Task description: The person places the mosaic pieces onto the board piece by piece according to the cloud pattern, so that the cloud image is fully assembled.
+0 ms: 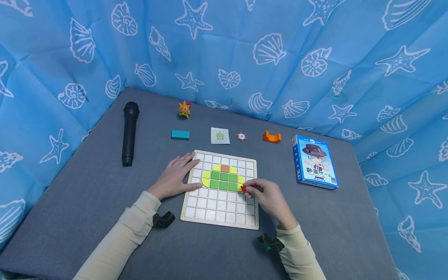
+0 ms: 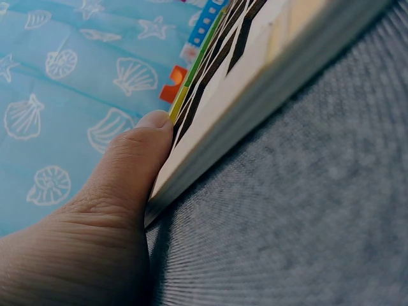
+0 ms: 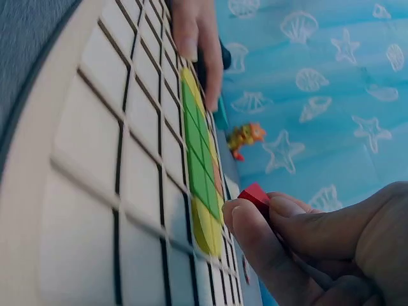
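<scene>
Right hand (image 1: 269, 196): pinches a red tile (image 1: 243, 189) at the board's (image 1: 220, 221) right side, just beside the yellow and green tiles (image 1: 223, 179).
Left hand (image 1: 176, 175): fingers straight (flat), resting on the board's left edge.

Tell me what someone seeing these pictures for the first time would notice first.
The white gridded wooden board at the table's middle, with its patch of yellow and green tiles, draws the eye. The right hand pinches a small red piece at that patch's right edge, while the left hand rests flat on the board's left side. A seashell-printed blue cloth surrounds everything.
</scene>
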### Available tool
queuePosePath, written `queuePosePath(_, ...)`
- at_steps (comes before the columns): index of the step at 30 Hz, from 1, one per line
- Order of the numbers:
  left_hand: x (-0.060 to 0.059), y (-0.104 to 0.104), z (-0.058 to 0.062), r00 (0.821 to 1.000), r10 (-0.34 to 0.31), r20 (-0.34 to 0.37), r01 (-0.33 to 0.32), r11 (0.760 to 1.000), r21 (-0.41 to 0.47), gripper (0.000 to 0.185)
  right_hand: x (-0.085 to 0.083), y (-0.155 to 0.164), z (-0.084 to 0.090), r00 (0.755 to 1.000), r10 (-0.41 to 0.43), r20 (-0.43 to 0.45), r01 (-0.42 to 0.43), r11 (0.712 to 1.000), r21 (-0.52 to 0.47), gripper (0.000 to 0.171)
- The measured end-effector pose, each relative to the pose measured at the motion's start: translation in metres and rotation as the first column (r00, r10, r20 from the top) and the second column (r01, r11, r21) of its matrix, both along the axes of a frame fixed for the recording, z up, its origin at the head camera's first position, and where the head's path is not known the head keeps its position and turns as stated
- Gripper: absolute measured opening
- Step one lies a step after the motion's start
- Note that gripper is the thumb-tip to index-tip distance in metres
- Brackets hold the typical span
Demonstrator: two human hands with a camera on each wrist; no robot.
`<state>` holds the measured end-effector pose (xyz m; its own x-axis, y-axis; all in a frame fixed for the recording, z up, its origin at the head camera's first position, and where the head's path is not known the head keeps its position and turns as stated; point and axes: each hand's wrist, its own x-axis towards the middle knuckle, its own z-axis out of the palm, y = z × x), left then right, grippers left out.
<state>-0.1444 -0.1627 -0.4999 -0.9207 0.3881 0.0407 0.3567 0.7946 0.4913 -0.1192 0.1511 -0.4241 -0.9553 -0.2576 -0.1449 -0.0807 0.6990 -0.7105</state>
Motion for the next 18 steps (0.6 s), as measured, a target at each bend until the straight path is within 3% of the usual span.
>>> queuePosePath(9,-0.001,-0.001,-0.001,1.000,-0.004,-0.017,0.004,1.000,0.000,0.088,0.001,-0.031,-0.008,0.982,0.174,-0.074,-0.178,0.983,-0.048,0.010)
queuePosePath(14,-0.001,-0.001,-0.001,1.000,0.000,-0.014,0.000,1.000,-0.004,0.088,-0.001,-0.045,-0.009,0.960,0.242,-0.141,-0.243,0.970,0.008,0.009)
queuePosePath(18,-0.001,-0.001,-0.002,1.000,-0.004,-0.018,0.004,1.000,-0.009,0.088,-0.002,-0.055,-0.010,0.948,0.286,-0.143,-0.281,0.958,0.051,0.011)
